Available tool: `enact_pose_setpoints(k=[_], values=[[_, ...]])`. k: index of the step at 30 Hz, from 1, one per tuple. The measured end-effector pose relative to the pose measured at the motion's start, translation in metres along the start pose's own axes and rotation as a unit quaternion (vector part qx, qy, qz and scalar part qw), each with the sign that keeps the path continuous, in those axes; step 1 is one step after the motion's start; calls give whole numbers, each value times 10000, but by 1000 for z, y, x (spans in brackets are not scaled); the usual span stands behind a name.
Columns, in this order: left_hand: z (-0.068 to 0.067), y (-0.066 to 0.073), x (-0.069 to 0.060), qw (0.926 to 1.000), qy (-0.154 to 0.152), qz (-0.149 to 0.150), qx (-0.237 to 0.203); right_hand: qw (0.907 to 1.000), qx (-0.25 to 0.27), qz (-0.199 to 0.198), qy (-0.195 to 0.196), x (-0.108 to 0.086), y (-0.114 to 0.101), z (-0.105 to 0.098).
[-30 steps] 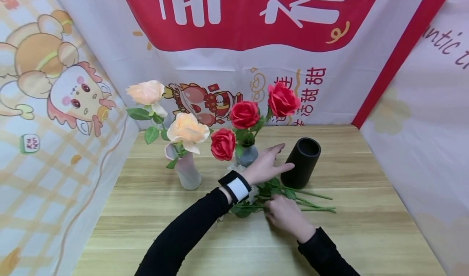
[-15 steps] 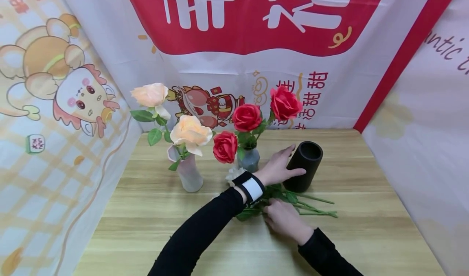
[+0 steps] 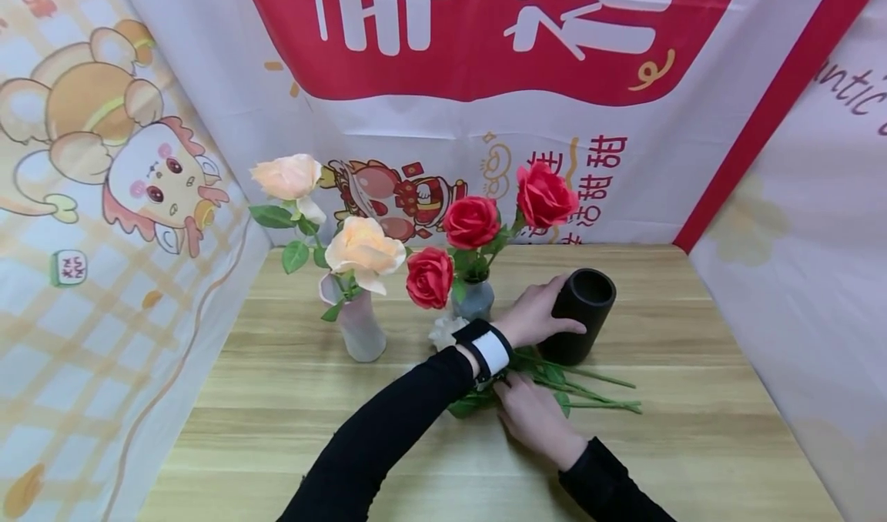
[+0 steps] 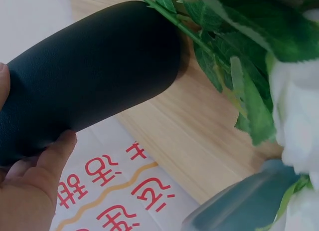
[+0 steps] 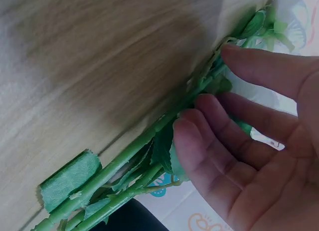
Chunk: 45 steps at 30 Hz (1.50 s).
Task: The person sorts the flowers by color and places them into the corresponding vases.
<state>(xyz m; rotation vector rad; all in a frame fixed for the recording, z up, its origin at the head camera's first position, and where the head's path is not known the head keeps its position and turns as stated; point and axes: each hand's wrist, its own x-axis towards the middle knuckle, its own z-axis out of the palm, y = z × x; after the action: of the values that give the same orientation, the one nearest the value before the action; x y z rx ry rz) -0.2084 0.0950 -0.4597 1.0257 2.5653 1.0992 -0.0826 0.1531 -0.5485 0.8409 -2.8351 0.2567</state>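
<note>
My left hand [image 3: 537, 316] grips a black cylindrical vase [image 3: 587, 314], thumb on the near side and fingers round the back. In the left wrist view the vase [image 4: 109, 71] lies between thumb and curled fingers, its base near green leaves. With its fingers bent round them, my right hand [image 3: 539, 420] holds the green stems [image 3: 603, 396] of white flowers lying on the table. One white flower [image 3: 445, 331] shows beside the left wrist; the other blooms are mostly hidden under that arm. The right wrist view shows thumb and fingertips at the leafy stems [image 5: 124, 156].
Behind the left hand stands a blue-grey vase [image 3: 474, 300] of red roses [image 3: 472, 222]. Further left, a pale pink and white vase [image 3: 362, 329] holds peach roses [image 3: 365, 251]. Printed cloth [image 3: 388, 122] walls in the back and sides of the wooden table [image 3: 277, 429].
My left hand has moved right and closed round the black vase. The right hand has stayed at the stems, shifting only slightly. The head view has shifted a little.
</note>
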Motion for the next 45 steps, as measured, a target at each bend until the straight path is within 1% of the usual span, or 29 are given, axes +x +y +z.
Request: enact_pose_setpoints(k=[3,7,11,15,17,19,24,29,32,35,39,41,45], values=[[-2,2,0,9999,-93,13,72,9999,-94,-43,78,0,1,2],[-5,4,2,9997,-148,158,144,9996,-279,-37,46,-1,3,3],[-6,3,3,9995,-153,237,164,9990,-352,31,-256,-1,4,0],[-7,1,2,9994,-159,211,209,9981,-178,-40,-582,-2,6,-6],[-7,1,1,9994,-167,200,220,9977,-74,-74,-671,-4,7,-10],[-7,1,0,9994,-174,204,199,9978,26,-75,-665,-6,8,-14],[-6,2,-1,9995,-191,200,145,9990,16,138,-420,-14,10,-30],[-5,0,-2,9996,-164,147,162,9975,-287,587,-274,-18,8,-54],[-4,-2,-2,9996,-145,189,166,9964,-328,764,-143,-21,8,-71],[-3,-5,-2,9995,-132,235,155,9968,-283,748,66,-25,9,-87],[-3,-6,-2,9995,-135,226,173,9972,-186,642,343,-31,13,-108],[-3,-7,-2,9995,-130,218,192,9969,-60,617,491,-33,16,-117],[-2,-9,-2,9996,-117,206,160,9928,216,434,1093,-36,23,-130]])
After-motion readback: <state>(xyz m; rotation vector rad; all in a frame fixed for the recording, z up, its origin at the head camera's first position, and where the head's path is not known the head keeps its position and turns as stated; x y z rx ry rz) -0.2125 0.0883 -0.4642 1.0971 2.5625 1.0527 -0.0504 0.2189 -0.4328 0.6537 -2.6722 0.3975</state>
